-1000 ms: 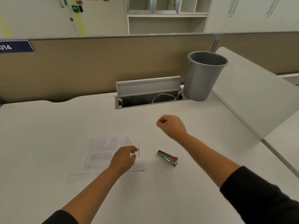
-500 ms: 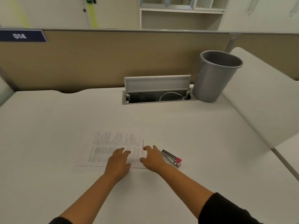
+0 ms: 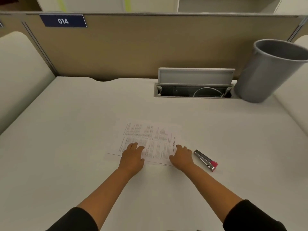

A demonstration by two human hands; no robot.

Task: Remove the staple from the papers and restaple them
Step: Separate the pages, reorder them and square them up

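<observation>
Both hands are lying palm down on the papers [image 3: 150,139], with fingers loosely extended and gripping nothing. The left hand [image 3: 132,155] is pressing on the near left part of the printed sheet, its fingers spreading over the text, while the right hand [image 3: 181,156] is resting on the near right corner, its fingertips lying beside a line of text that is running along the right margin. Those papers are lying flat near the middle of the white worktop [image 3: 75,130], turned sideways to the person, and the edge of a lower sheet is showing along the near side, slightly out of line with the top one. Whether a staple is sitting in them cannot be told at this size. Just to the right of the right hand, apart from it and off the papers, a small stapler [image 3: 205,160] with a silver body and a pink end is lying at an angle. Farther back, a cable hatch [image 3: 195,84] is standing with its lid raised and a white cable is curling inside. A grey bin [image 3: 268,72] is standing upright just beside the hatch on its right. Behind them a tan partition [image 3: 133,47] is carrying a dark blue sign [image 3: 63,21] reading 014. Dark sleeves are covering both upper forearms.
</observation>
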